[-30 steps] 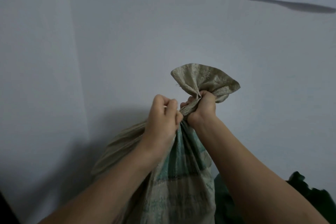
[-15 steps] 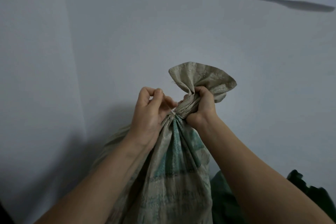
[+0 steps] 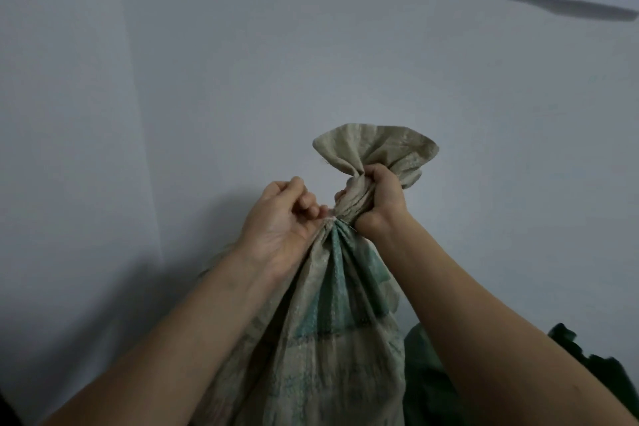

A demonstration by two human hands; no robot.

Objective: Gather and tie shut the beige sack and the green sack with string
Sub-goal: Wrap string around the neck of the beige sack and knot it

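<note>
My left hand has drawn away from the neck to the left, its fingers curled and pinching the string, which I hardly see; I judge the loop is tightening. My right hand squeezes the gathered neck of the beige sack. This sack stands before me, long axis upright, mouth pointing up, beside the green sack.

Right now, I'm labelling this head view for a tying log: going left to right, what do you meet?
Left hand, apparently pinching the string → gathered neck of the beige sack → right hand, gripping that neck → green sack, low at the right.
</note>
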